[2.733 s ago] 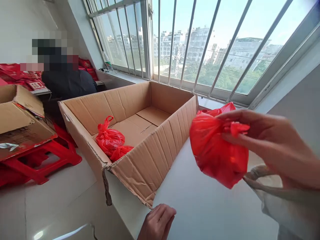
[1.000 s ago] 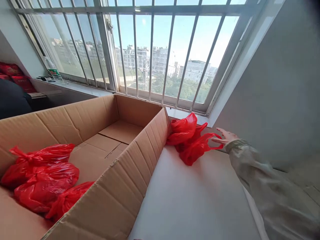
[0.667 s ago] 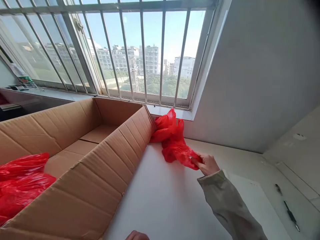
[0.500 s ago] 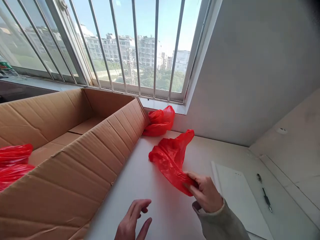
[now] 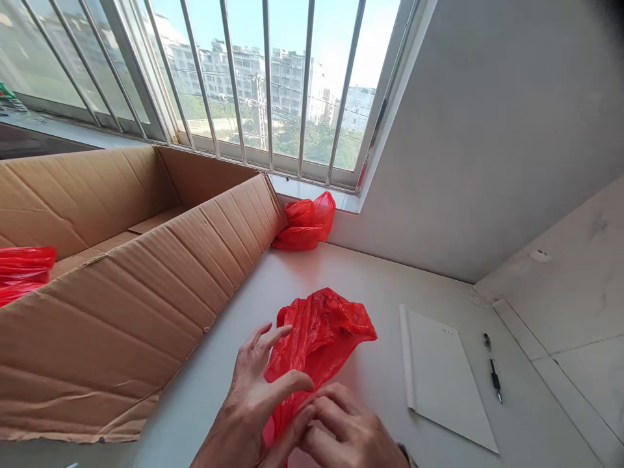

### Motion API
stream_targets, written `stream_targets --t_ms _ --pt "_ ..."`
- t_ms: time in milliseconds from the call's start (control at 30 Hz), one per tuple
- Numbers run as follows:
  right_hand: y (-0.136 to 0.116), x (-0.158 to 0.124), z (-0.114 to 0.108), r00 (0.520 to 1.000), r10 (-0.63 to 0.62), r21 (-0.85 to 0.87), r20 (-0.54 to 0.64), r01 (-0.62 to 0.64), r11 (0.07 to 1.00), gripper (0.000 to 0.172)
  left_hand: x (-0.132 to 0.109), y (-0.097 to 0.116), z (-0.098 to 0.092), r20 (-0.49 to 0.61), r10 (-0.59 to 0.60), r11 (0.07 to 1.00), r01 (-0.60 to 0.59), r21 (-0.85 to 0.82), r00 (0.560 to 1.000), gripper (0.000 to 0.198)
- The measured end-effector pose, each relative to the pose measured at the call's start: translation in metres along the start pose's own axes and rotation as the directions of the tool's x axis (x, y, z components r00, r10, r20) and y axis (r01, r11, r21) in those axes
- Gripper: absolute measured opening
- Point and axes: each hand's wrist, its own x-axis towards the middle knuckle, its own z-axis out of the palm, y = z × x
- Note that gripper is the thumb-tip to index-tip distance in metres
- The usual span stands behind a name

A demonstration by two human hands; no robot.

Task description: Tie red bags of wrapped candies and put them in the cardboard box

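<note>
Your right hand (image 5: 348,422) held the near end of the red bag (image 5: 319,328) between its bent fingers. Your left hand (image 5: 246,390) was over the left side of this bag, with some fingers spread; I cannot tell if it also gripped the plastic. The bag was on the white table (image 5: 375,276), between the cardboard box (image 5: 146,312) and the white pad (image 5: 446,370). Another red bundle (image 5: 307,224) lay near the window, beside the box corner.
</note>
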Motion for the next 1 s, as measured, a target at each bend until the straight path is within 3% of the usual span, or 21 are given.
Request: stream_targets --t_ms 100,233,367,500,533,633,700,800,1000 --pt "0.022 0.021 -0.031 0.984 0.057 -0.005 0.168 -0.057 0.998 0.026 0.005 -0.001 0.013 0.051 0.048 0.988 -0.055 0.145 0.998 0.017" --pt "0.062 0.022 -0.020 0.959 0.112 -0.253 0.259 -0.044 0.966 0.023 0.015 -0.009 0.030 0.118 -0.135 0.939 0.089 0.331 0.984 0.028" --pt "0.097 0.012 0.004 0.914 0.306 -0.565 0.266 -0.109 0.818 0.020 0.036 -0.021 0.026 0.152 -0.265 0.943 0.223 0.248 0.952 0.029" --pt "0.106 0.015 -0.006 0.852 0.442 -0.677 0.279 -0.152 0.720 0.007 0.056 -0.041 0.020 0.011 -0.265 0.957 0.262 0.121 0.964 0.045" --pt "0.105 0.016 -0.011 0.839 0.466 -0.691 0.280 -0.161 0.705 0.012 0.060 -0.046 0.019 -0.035 -0.260 0.958 0.263 0.114 0.965 0.045" --pt "0.100 0.015 -0.026 0.794 0.541 -0.712 0.277 -0.209 0.671 0.055 0.068 -0.057 0.017 -0.157 -0.215 0.965 0.234 0.114 0.964 0.030" --pt "0.098 0.010 -0.034 0.770 0.575 -0.707 0.276 -0.242 0.664 0.068 0.070 -0.061 0.016 -0.184 -0.192 0.972 0.213 0.101 0.964 0.021" --pt "0.096 0.004 -0.047 0.755 0.573 -0.687 0.320 -0.232 0.689 0.078 0.067 -0.063 0.012 -0.152 -0.177 0.981 0.187 0.057 0.972 0.014" --pt "0.094 0.007 -0.069 0.790 0.477 -0.623 0.384 -0.160 0.765 0.074 0.064 -0.066 -0.003 -0.002 -0.087 0.986 0.086 0.140 0.996 0.050"
